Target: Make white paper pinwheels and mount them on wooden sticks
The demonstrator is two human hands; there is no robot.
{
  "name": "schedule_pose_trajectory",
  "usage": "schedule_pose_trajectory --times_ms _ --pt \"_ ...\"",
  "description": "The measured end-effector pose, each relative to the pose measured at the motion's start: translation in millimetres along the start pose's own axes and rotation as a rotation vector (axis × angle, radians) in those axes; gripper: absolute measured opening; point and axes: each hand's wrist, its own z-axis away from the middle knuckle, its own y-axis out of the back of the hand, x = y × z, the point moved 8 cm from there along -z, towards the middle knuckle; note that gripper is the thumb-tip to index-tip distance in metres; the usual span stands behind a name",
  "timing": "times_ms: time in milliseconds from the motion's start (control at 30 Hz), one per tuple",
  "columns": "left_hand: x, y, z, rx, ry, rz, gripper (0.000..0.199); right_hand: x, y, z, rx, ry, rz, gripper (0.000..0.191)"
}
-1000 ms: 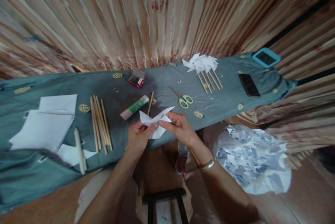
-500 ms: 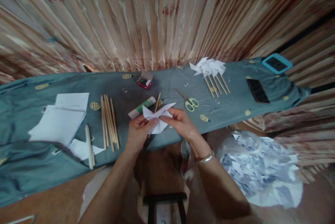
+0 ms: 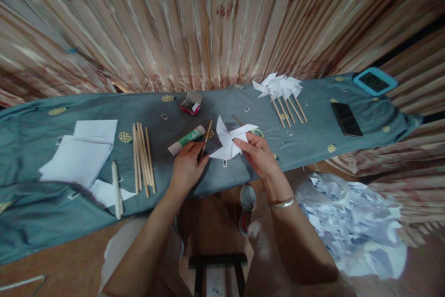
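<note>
Pinwheel (image 3: 225, 143) had passed to your right hand (image 3: 259, 154) alone, finger-pinched near its centre above the cloth (image 3: 222, 103), freeing your left hand (image 3: 187, 166) to reach the stick (image 3: 208, 132), grip there unclear.

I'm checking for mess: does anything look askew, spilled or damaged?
Mildly askew: the white sheets at left are unevenly stacked, and the green cloth is rumpled in front of them. I see no clear spill or damage; the paper pinwheel in the right hand looks intact.
</note>
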Motion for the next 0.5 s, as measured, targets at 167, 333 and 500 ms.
schedule_pose_trajectory --times_ms 167,333,500 --pt "1 -5.8 -4 -0.011 -0.02 -0.096 0.029 0 -3 3 -0.092 -0.033 0.046 0.03" --pt "1 1.8 1 0.033 -0.009 0.12 0.019 4 -10 17 -0.303 -0.112 0.12 0.028" --pt "0 6.3 17 0.097 0.123 0.58 0.017 1 0 25 -0.271 -0.057 0.165 0.029"
